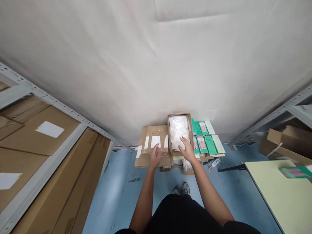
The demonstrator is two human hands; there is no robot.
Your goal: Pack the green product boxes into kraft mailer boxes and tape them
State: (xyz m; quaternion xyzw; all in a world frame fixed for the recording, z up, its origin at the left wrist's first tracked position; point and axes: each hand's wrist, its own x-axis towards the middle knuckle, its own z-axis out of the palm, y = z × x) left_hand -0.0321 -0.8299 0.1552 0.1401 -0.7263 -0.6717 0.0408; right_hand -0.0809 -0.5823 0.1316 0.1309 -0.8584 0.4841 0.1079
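Note:
My left hand is over the near part of a flat brown cardboard box with a white label; its fingers are apart and nothing is in them. Just right of that box stands an open carton filled with crumpled white material, whose kind I cannot make out. My right hand reaches over the carton's near right side with fingers spread, holding nothing. Whether its fingertips touch the white material is hard to tell. Several green and white boxes with pink panels lie right of the carton.
White metal shelving with large cardboard boxes rises on the left. At right are a pale table carrying a green packet, and an open cardboard box. A power strip hangs below the green boxes. A grey wall stands behind.

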